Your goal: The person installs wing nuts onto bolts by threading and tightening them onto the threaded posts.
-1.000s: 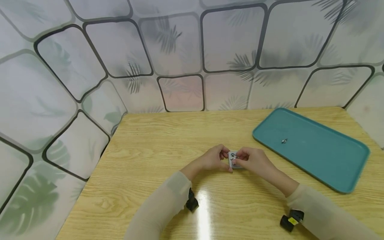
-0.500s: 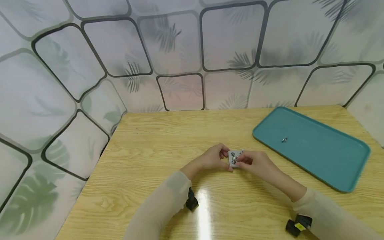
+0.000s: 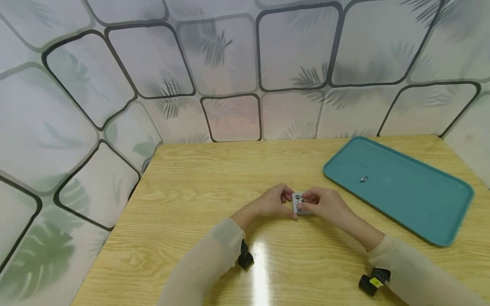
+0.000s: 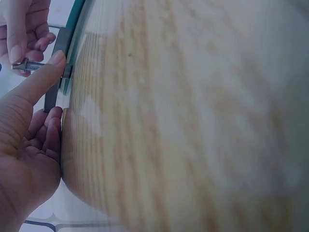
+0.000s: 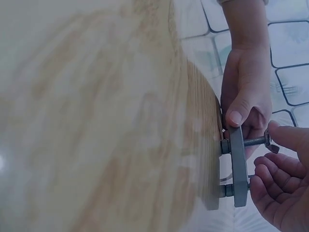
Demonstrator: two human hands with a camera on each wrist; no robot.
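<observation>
Gripping a small grey plate by its left side, the left hand rests low over the wood-grain table in the head view. The right hand meets the plate from the other side, thumb and fingers brought together over its upper face, where a round hole shows. A teal tray lies to the right, with a small shiny metal piece in it. A yellow label marks the black device at the right wrist; any writing on it is too small to read.

In the left wrist view, the left thumb and fingers clasp the plate's edges, while the right thumb and a finger pinch the head of a threaded bolt that stands square to the plate.

In the right wrist view, the plate appears edge-on, metal ends jutting from its table-facing side. The right thumb presses the bolt's winged head; the curled fingers partly hide a second bolt.
</observation>
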